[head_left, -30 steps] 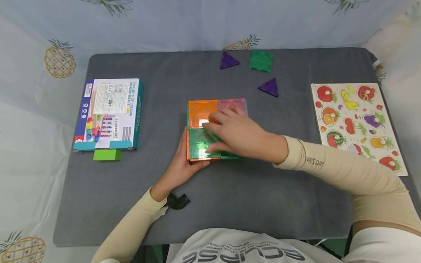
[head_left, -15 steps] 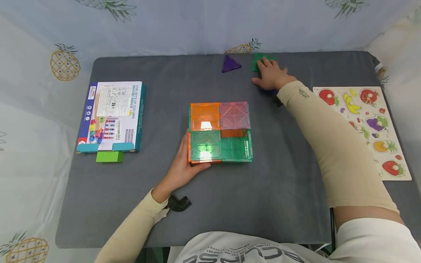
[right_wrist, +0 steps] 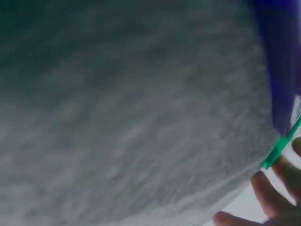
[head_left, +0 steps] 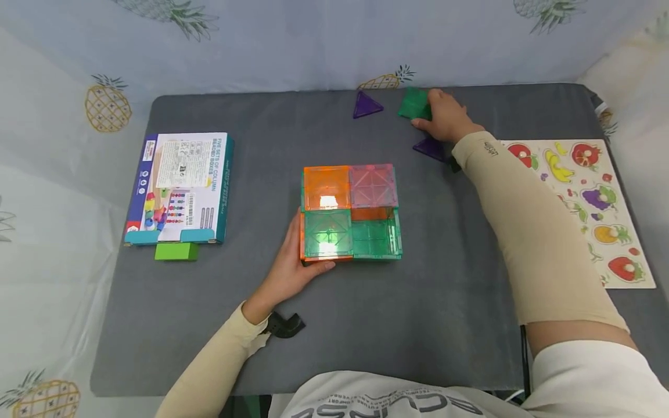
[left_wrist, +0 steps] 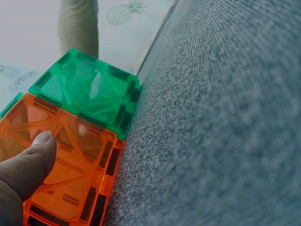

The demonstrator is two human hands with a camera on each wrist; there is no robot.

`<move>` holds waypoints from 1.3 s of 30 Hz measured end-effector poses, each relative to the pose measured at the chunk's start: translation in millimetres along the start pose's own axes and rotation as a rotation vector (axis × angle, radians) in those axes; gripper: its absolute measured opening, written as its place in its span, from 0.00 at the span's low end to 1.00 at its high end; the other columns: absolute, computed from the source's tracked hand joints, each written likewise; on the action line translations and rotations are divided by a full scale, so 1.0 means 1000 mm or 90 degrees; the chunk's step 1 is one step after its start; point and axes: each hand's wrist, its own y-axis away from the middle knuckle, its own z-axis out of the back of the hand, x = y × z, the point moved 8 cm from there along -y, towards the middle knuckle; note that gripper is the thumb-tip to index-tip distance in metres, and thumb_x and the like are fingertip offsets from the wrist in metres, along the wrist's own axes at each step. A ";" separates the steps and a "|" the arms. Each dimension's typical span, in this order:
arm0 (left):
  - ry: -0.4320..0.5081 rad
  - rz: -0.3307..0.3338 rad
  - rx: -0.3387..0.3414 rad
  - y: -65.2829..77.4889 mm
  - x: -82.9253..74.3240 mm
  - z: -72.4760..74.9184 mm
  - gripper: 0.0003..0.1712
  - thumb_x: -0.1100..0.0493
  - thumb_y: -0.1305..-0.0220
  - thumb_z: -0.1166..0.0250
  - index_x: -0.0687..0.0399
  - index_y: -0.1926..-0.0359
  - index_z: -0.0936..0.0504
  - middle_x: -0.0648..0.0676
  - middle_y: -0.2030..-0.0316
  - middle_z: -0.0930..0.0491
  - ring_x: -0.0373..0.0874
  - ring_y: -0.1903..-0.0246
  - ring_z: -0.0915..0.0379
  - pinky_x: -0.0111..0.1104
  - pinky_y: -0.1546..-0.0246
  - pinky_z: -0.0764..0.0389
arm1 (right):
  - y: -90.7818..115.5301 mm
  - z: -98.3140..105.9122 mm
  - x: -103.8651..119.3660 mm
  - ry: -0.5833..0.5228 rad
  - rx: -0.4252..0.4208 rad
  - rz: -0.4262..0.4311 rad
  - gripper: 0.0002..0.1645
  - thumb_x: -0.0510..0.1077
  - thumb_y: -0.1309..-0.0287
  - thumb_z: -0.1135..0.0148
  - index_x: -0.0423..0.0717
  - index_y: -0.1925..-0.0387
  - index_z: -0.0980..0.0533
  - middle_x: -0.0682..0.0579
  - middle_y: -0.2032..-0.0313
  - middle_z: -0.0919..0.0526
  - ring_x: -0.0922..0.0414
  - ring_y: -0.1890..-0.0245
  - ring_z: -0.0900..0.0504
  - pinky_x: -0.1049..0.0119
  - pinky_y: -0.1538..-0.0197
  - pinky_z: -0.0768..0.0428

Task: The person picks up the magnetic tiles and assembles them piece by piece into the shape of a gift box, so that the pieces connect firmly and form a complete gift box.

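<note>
A block structure (head_left: 327,232) of see-through magnetic tiles stands mid-table, its top orange, pink and green; the front right cell is uncovered. My left hand (head_left: 284,255) holds its left side, thumb along the front; the left wrist view shows that thumb (left_wrist: 37,162) on an orange tile (left_wrist: 66,174) beside a green one (left_wrist: 89,87). At the back of the table, my right hand (head_left: 446,116) pinches a square green tile (head_left: 414,103) by its right side. Below that hand lies a purple triangle tile (head_left: 430,148), partly covered by the wrist.
Another purple triangle (head_left: 367,105) lies left of the green tile. A boxed bead set (head_left: 183,186) sits at the left with a green block (head_left: 176,251) at its front edge. On the right is a fruit puzzle board (head_left: 601,203), partly under the right sleeve (head_left: 538,232).
My right hand has gone from the structure's top to the green tile at the back, and its fingers have shifted from over the tile to its right side. The left hand stays put.
</note>
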 end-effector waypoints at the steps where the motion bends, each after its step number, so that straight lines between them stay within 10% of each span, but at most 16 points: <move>1: 0.002 0.000 0.002 0.000 -0.004 0.000 0.68 0.62 0.50 0.25 0.49 0.24 0.68 0.55 0.25 0.60 0.50 0.27 0.56 0.51 0.31 0.44 | 0.003 0.001 0.000 0.013 -0.007 0.001 0.44 0.64 0.34 0.53 0.33 0.33 0.47 0.28 0.37 0.38 0.33 0.38 0.39 0.33 0.37 0.42; 8: 0.018 0.020 0.008 0.002 -0.032 0.003 0.65 0.66 0.50 0.26 0.60 0.25 0.65 0.62 0.26 0.59 0.55 0.29 0.55 0.53 0.31 0.45 | 0.046 0.028 0.036 0.086 -0.095 0.058 0.47 0.66 0.42 0.41 0.38 0.34 0.37 0.32 0.43 0.26 0.35 0.46 0.27 0.41 0.43 0.29; 16: 0.026 0.008 0.001 0.002 -0.036 0.002 0.63 0.67 0.49 0.27 0.59 0.25 0.63 0.61 0.26 0.56 0.54 0.30 0.52 0.52 0.32 0.44 | 0.192 0.020 0.153 0.059 -0.229 0.460 0.35 0.60 0.56 0.26 0.42 0.50 0.20 0.40 0.54 0.18 0.43 0.54 0.22 0.46 0.49 0.26; 20: 0.025 0.013 -0.007 0.001 -0.035 0.001 0.63 0.65 0.49 0.27 0.58 0.25 0.64 0.60 0.26 0.58 0.54 0.29 0.54 0.52 0.31 0.45 | 0.236 -0.009 0.172 0.111 -0.214 0.517 0.35 0.64 0.60 0.26 0.47 0.53 0.18 0.42 0.54 0.18 0.45 0.55 0.21 0.47 0.50 0.26; 31: 0.019 0.020 -0.003 0.000 -0.030 -0.002 0.64 0.66 0.49 0.26 0.59 0.25 0.64 0.61 0.26 0.57 0.54 0.29 0.53 0.52 0.31 0.46 | 0.250 -0.042 0.171 0.160 -0.237 0.503 0.37 0.68 0.60 0.27 0.50 0.52 0.18 0.43 0.51 0.19 0.46 0.52 0.23 0.50 0.50 0.27; 39: 0.022 0.010 -0.018 -0.002 0.000 -0.005 0.67 0.58 0.51 0.24 0.36 0.24 0.65 0.49 0.26 0.55 0.45 0.29 0.52 0.49 0.31 0.44 | 0.247 -0.042 0.163 0.126 -0.233 0.497 0.32 0.63 0.60 0.25 0.50 0.54 0.17 0.45 0.51 0.20 0.47 0.51 0.25 0.49 0.51 0.27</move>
